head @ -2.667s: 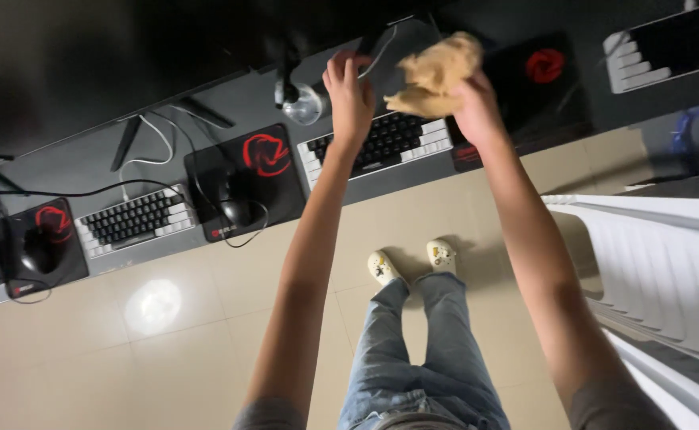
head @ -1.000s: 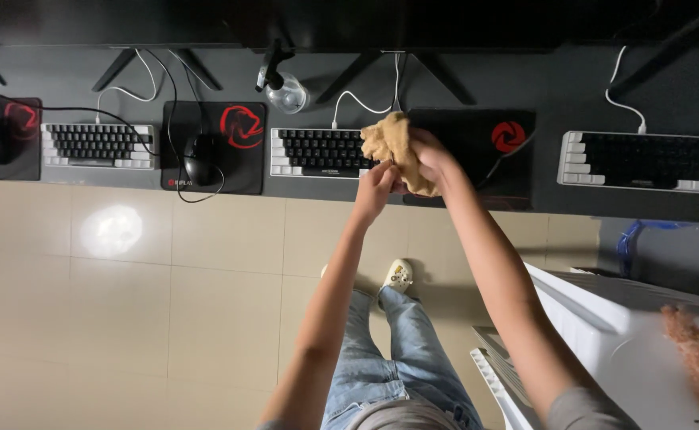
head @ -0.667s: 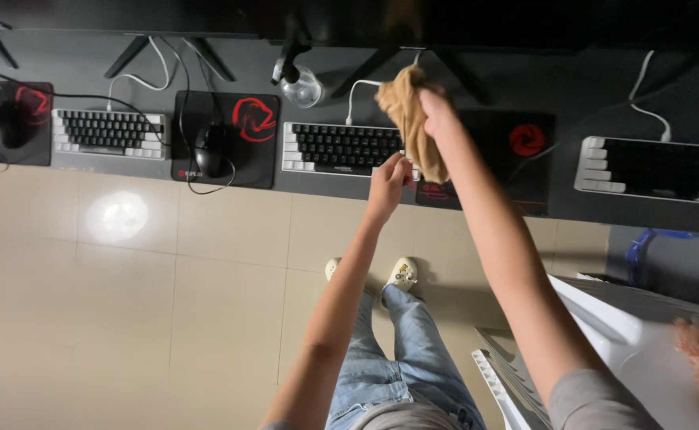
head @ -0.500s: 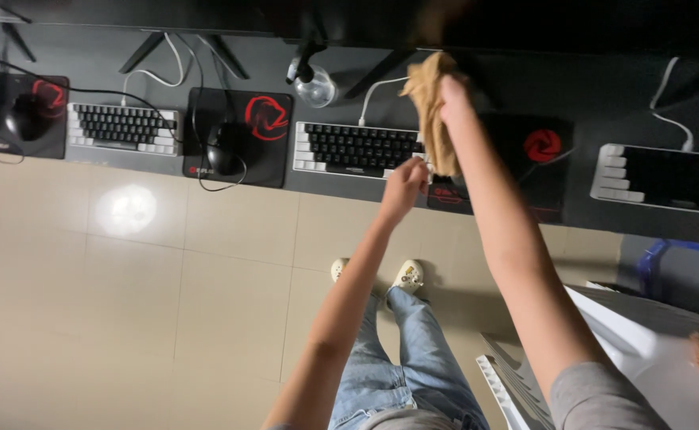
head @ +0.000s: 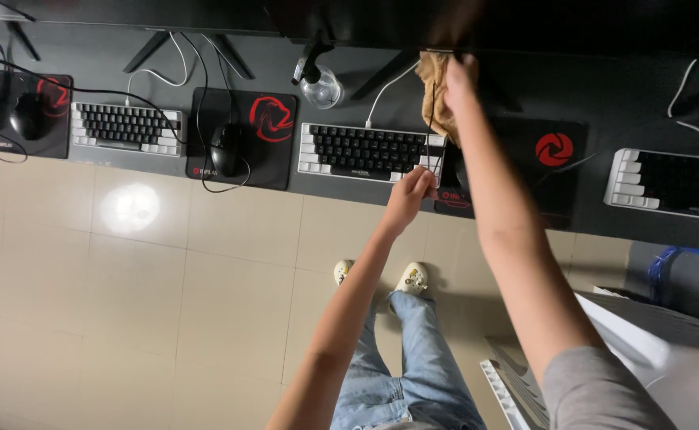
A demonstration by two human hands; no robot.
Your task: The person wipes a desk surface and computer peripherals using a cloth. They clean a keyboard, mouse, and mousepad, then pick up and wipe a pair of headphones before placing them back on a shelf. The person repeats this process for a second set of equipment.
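My right hand point(head: 459, 80) is raised to the lower edge of a dark monitor point(head: 524, 24) and presses a tan cloth point(head: 437, 95) against it. My left hand point(head: 411, 191) sits at the desk's front edge, by the right end of the black-and-white keyboard point(head: 361, 150). Its fingers pinch a thin black cable point(head: 429, 151) that runs up toward the cloth. My right forearm crosses a black mouse pad with a red logo point(head: 555, 151) and hides most of the mouse on it.
Along the dark desk point(head: 94, 56) lie a second keyboard point(head: 126, 125), a black mouse point(head: 226, 149) on a pad, a clear round glass object point(head: 320, 86), another mouse point(head: 27, 115) and a right-hand keyboard point(head: 668, 183). A white crate point(head: 612, 326) stands lower right on the tiled floor point(head: 126, 302).
My right hand has carried the cloth up from the keyboard's right end to the monitor's lower edge. My left hand has let go of the cloth and dropped to the desk's front edge.
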